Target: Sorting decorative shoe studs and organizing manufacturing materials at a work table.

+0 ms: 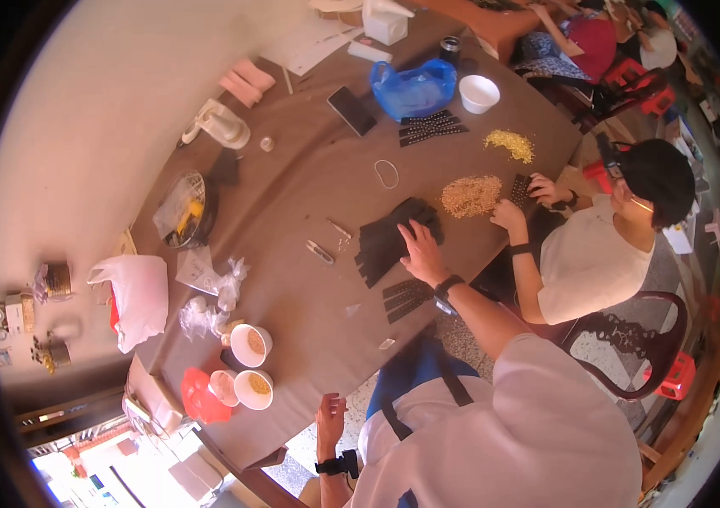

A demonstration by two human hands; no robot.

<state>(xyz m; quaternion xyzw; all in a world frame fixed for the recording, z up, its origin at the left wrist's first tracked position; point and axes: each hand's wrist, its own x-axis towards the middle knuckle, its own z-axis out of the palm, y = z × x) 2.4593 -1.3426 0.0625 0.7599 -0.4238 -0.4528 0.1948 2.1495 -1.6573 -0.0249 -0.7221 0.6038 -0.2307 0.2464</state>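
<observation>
Black strips [382, 243] partly hidden under right hand [422, 254], grip spread; left hand [331, 418] too small, cannot tell grip

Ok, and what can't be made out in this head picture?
Head view: how many layers the stack of flat black pieces has; they overlap, and the right hand covers part.
Head view: what the crumpled blue plastic bag contains; its own sides hide it.
Head view: most contents of the pinkish-white plastic bag; its film hides them.
Head view: what the tiny pale specks are; too small.
</observation>
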